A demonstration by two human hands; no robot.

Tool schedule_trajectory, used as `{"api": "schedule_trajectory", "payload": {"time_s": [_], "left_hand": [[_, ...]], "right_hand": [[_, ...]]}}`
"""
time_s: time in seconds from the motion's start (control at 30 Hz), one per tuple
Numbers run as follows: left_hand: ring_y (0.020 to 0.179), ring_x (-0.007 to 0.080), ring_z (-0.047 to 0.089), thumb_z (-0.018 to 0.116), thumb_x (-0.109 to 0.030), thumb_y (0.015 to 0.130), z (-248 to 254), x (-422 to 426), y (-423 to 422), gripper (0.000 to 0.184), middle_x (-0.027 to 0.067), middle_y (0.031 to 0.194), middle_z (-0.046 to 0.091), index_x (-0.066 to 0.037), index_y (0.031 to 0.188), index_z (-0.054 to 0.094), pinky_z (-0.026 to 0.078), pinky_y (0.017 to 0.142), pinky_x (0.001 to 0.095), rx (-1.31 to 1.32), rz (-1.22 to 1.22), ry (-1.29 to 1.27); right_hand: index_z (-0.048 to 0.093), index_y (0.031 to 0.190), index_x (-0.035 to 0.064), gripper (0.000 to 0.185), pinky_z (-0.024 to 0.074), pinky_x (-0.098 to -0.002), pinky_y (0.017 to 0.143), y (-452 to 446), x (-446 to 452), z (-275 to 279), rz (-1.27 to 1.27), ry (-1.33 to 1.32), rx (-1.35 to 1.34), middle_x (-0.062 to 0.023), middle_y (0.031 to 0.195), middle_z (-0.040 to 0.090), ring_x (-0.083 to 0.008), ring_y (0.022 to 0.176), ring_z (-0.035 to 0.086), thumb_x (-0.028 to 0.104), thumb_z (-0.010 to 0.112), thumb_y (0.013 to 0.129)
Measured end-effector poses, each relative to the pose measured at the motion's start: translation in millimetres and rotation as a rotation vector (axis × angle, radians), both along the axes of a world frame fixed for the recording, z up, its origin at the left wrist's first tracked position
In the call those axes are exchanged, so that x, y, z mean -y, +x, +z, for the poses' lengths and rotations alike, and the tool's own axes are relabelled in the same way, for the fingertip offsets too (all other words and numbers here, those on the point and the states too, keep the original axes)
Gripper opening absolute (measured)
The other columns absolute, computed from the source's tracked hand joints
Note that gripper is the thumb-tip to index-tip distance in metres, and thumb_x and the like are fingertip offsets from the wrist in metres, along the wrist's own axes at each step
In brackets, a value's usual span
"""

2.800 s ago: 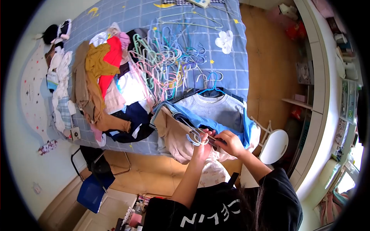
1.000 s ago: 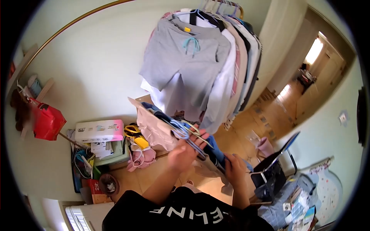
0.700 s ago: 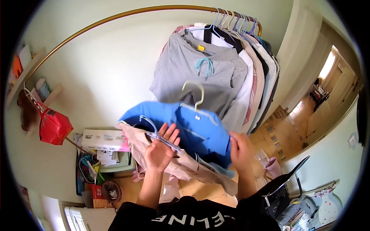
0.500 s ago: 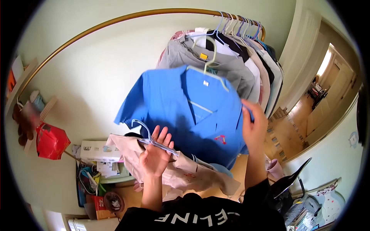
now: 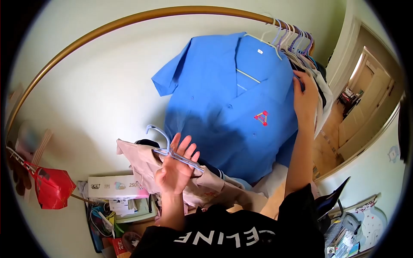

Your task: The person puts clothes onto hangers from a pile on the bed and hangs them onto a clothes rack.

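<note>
My right hand (image 5: 306, 92) pinches the sleeve side of a blue short-sleeved shirt (image 5: 202, 86) with a red emblem on its chest. That shirt is spread on a pale hanger (image 5: 275, 46) just below the rail; I cannot tell whether its hook is over the rail. Lower down, my left hand (image 5: 177, 172) is palm up with loosely spread fingers. A light-blue clothes hanger (image 5: 183, 160) lies across those fingers, carrying a pinkish-beige shirt (image 5: 137, 161). Other folds of cloth, dark and pale blue, show behind that shirt.
A curved gold rail (image 5: 129, 21) spans the wall, with several garments on hangers (image 5: 297, 38) at its right end. A red bag (image 5: 53, 188) hangs at left. A white box (image 5: 109, 187) stands low left, and a doorway (image 5: 361, 99) opens at right.
The blue shirt has risen and moved right toward the rail, with my right hand going up along with it. My left hand and the pinkish shirt stay nearly in place.
</note>
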State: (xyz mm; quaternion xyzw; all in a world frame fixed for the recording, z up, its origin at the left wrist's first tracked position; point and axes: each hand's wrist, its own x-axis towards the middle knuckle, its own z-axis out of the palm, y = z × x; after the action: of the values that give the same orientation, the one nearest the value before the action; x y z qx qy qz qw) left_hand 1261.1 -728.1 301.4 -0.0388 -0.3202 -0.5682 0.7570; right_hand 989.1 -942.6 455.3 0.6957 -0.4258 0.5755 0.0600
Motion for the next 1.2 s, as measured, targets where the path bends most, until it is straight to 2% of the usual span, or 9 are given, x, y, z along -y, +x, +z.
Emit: {"api": "schedule_trajectory", "payload": {"time_s": [0.13, 0.2, 0.33, 0.47, 0.6, 0.9, 1.0, 1.1, 1.2], "left_hand": [[0.135, 0.0312, 0.035, 0.072, -0.03, 0.075, 4, 19, 6, 0.096, 0.019, 0.148, 0.029, -0.002, 0.147, 0.016, 0.025, 0.113, 0.0458, 0.014, -0.016, 0.028], [0.137, 0.0321, 0.032, 0.074, -0.033, 0.073, 6, 28, 6, 0.1, 0.0193, 0.149, 0.027, -0.002, 0.147, 0.015, 0.024, 0.113, 0.0458, 0.043, -0.022, 0.058], [0.14, 0.0351, 0.023, 0.072, -0.032, 0.071, 13, 43, -2, 0.102, 0.0212, 0.151, 0.02, -0.001, 0.147, 0.013, 0.022, 0.114, 0.045, 0.033, -0.045, 0.061], [0.142, 0.0347, 0.017, 0.072, -0.03, 0.071, 17, 56, -14, 0.1, 0.0206, 0.153, 0.016, -0.002, 0.147, 0.014, 0.018, 0.116, 0.0435, 0.007, -0.097, 0.025], [0.144, 0.0339, 0.013, 0.07, -0.03, 0.072, 21, 65, -28, 0.099, 0.02, 0.154, 0.012, -0.001, 0.148, 0.013, 0.015, 0.116, 0.0432, 0.014, -0.147, 0.024], [0.144, 0.032, 0.013, 0.066, -0.031, 0.075, 25, 61, -37, 0.097, 0.0194, 0.155, 0.012, -0.004, 0.149, 0.01, 0.016, 0.116, 0.0415, -0.003, -0.123, -0.013], [0.144, 0.031, 0.012, 0.067, -0.031, 0.074, 25, 56, -36, 0.097, 0.0188, 0.155, 0.011, -0.005, 0.149, 0.011, 0.015, 0.116, 0.0415, 0.002, -0.133, -0.033], [0.145, 0.031, 0.012, 0.067, -0.032, 0.074, 25, 48, -34, 0.098, 0.0181, 0.156, 0.01, -0.007, 0.15, 0.011, 0.013, 0.116, 0.0419, 0.019, -0.141, -0.044], [0.145, 0.0311, 0.012, 0.068, -0.034, 0.074, 22, 40, -31, 0.1, 0.0194, 0.155, 0.009, -0.007, 0.15, 0.01, 0.013, 0.116, 0.0422, 0.031, -0.12, -0.029]], "right_hand": [[0.063, 0.109, 0.0081, 0.023, 0.0434, -0.0393, 0.084, 14, -35, -16, -0.43, -0.42, -0.203, -0.0125, 0.098, 0.061, -0.0308, 0.093, 0.056, 0.009, 0.061, 0.086], [0.063, 0.109, 0.0064, 0.026, 0.0406, -0.0425, 0.089, 20, -57, -42, -0.16, -0.352, -0.207, -0.013, 0.1, 0.059, -0.0329, 0.096, 0.053, 0.009, 0.064, 0.083], [0.062, 0.108, 0.0043, 0.029, 0.0452, -0.0389, 0.083, 37, -115, -89, 0.59, 0.236, -0.339, -0.0143, 0.1, 0.059, -0.0323, 0.092, 0.056, 0.012, 0.068, 0.081], [0.061, 0.099, 0.0038, 0.022, 0.0468, -0.0372, 0.071, 31, -125, -131, 0.673, 0.553, -0.412, -0.0134, 0.09, 0.06, -0.0312, 0.082, 0.059, 0.013, 0.068, 0.08], [0.059, 0.094, 0.0031, 0.015, 0.0456, -0.0379, 0.063, 22, -127, -119, 0.672, 0.758, -0.387, -0.014, 0.081, 0.058, -0.0317, 0.074, 0.059, 0.008, 0.064, 0.081], [0.058, 0.09, 0.0022, 0.008, 0.0436, -0.0383, 0.057, 28, -133, -124, 0.548, 0.509, -0.315, -0.0161, 0.075, 0.056, -0.0357, 0.066, 0.057, 0.006, 0.06, 0.084], [0.057, 0.086, 0.0003, 0.002, 0.0375, -0.0348, 0.051, 34, -133, -126, 0.478, 0.341, -0.265, -0.0154, 0.064, 0.05, -0.0331, 0.055, 0.05, 0.002, 0.058, 0.085], [0.06, 0.09, 0.0008, 0.006, 0.0393, -0.0347, 0.049, 27, -130, -105, 0.405, 0.36, -0.201, -0.0133, 0.065, 0.053, -0.0281, 0.052, 0.053, 0.006, 0.061, 0.086], [0.062, 0.092, -0.0003, 0.008, 0.0348, -0.0299, 0.047, 18, -123, -83, 0.295, 0.341, -0.063, -0.0097, 0.061, 0.05, -0.0171, 0.049, 0.046, 0.007, 0.06, 0.088]]}}
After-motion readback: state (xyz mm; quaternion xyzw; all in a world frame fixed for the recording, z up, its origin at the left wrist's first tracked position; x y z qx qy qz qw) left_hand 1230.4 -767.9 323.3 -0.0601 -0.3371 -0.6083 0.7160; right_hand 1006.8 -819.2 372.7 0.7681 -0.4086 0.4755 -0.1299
